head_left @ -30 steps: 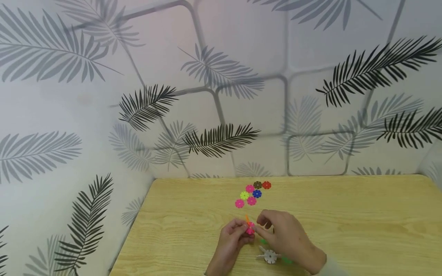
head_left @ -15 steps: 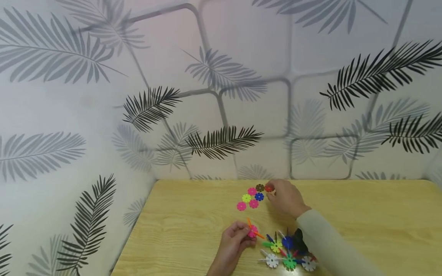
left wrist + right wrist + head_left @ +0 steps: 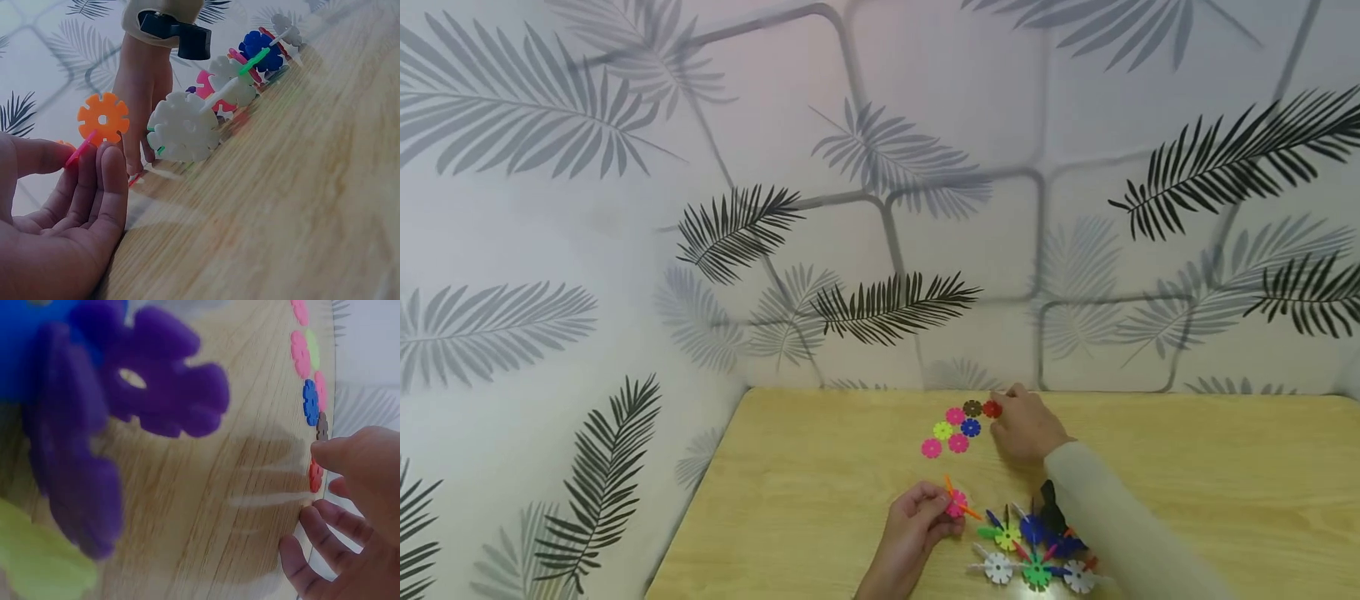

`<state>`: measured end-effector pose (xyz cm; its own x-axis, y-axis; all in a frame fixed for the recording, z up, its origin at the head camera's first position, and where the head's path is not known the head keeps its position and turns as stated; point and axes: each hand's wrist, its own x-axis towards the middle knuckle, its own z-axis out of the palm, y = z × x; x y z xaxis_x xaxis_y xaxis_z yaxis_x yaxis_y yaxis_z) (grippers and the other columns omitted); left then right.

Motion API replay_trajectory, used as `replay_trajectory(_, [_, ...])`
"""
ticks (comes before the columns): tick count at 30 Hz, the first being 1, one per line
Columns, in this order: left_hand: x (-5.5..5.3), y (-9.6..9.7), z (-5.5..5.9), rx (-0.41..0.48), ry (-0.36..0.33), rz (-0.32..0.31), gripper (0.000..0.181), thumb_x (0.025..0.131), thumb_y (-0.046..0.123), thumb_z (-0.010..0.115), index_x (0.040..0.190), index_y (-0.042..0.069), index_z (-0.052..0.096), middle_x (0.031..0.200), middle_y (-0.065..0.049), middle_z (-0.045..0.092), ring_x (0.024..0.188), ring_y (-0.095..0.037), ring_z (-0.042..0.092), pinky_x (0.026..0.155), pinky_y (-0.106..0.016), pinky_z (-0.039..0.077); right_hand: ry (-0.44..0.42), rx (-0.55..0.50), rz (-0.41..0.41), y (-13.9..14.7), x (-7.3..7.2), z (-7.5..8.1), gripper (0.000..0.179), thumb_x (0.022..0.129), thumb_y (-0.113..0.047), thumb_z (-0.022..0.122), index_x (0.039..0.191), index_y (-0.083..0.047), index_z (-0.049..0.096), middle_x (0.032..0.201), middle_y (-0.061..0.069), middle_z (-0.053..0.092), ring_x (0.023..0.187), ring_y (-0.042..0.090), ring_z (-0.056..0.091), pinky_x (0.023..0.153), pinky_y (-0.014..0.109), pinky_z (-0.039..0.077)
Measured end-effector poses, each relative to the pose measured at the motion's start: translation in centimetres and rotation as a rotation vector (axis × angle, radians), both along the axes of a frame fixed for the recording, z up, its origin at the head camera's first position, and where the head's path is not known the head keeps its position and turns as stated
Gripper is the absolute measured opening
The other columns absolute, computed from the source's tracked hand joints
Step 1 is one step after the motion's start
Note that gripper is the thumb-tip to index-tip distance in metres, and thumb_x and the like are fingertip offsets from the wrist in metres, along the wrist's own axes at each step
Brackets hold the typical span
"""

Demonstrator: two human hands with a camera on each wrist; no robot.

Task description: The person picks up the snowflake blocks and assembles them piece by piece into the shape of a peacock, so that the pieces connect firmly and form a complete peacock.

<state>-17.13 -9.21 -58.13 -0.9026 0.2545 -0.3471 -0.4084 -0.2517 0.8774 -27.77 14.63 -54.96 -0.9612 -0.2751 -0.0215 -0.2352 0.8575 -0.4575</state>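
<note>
My left hand (image 3: pixel 916 525) pinches a pink notched plastic disc (image 3: pixel 957 503), a snowflake-style building disc, between thumb and fingers. Slotted into it are orange discs, one facing the left wrist camera (image 3: pixel 103 117), and two show edge-on from above. My right hand (image 3: pixel 1028 425) reaches to the far side of the table, its thumb and index finger at the edges of a red disc (image 3: pixel 316 475) lying flat. The other fingers spread loosely beside it. The red disc ends a cluster with a brown disc (image 3: pixel 973 408), a blue disc (image 3: pixel 971 427), a yellow disc (image 3: pixel 943 430) and several pink ones.
Joined discs form a many-coloured structure near the front, with a green disc (image 3: pixel 1037 572) and white discs (image 3: pixel 998 568). Purple discs (image 3: pixel 165 375) loom close in the right wrist view. The right sleeve (image 3: pixel 1120 508) passes over part of the structure. A patterned wall (image 3: pixel 865 350) stands behind the table.
My right hand has left the left hand's piece and reached out to the red disc, uncovering the structure. My left hand keeps its hold on the pink and orange piece.
</note>
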Motion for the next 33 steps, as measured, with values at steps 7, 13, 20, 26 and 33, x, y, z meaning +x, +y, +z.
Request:
replay_trajectory(7, [-0.2,0.2,0.2,0.007,-0.003,0.011,0.007,0.108,0.006,0.062,0.11,0.001,0.065,0.095,-0.002,0.075,0.087,-0.014,0.076,0.084,-0.027,0.066,0.029,-0.032,-0.056,0.0,-0.2,-0.3,0.031,0.1,-0.015,0.078,0.124,0.004,0.071,0.117,0.02,0.065,0.104,0.037,0.066,0.096,0.054,0.061])
replay_trajectory(13, [-0.2,0.3,0.2,0.017,-0.001,0.017,0.005,0.108,0.006,0.062,0.108,0.002,0.065,0.095,-0.003,0.076,0.088,-0.014,0.077,0.084,-0.027,0.066,-0.022,-0.179,-0.104,0.4,-0.1,-0.3,0.018,0.091,-0.009,0.08,0.103,-0.001,0.07,0.098,0.012,0.068,0.087,0.025,0.063,0.083,0.046,0.061])
replay_trajectory(20, [-0.1,0.4,0.2,0.012,-0.004,0.018,0.006,0.107,0.006,0.062,0.109,0.001,0.065,0.096,-0.003,0.076,0.088,-0.015,0.077,0.086,-0.028,0.066,0.016,-0.32,-0.063,2.0,1.0,-0.1,0.012,0.09,-0.008,0.084,0.091,-0.01,0.072,0.086,0.001,0.073,0.077,0.014,0.062,0.074,0.032,0.055])
replay_trajectory(26, [0.0,0.3,0.0,0.013,0.01,0.015,0.005,0.107,0.006,0.063,0.107,0.002,0.066,0.095,-0.003,0.076,0.088,-0.015,0.076,0.086,-0.029,0.066,0.11,-0.317,-0.082,3.3,2.7,2.0,0.015,0.093,-0.012,0.087,0.094,-0.012,0.071,0.084,-0.002,0.072,0.075,0.011,0.061,0.07,0.028,0.053])
replay_trajectory(33, [-0.1,0.4,0.1,0.014,0.013,0.011,0.008,0.108,0.006,0.063,0.112,-0.001,0.065,0.097,-0.003,0.076,0.089,-0.015,0.077,0.086,-0.029,0.066,0.224,-0.389,-0.037,2.6,6.5,3.8,0.015,0.092,-0.011,0.088,0.091,-0.016,0.074,0.074,-0.01,0.065,0.066,0.001,0.053,0.062,0.022,0.049])
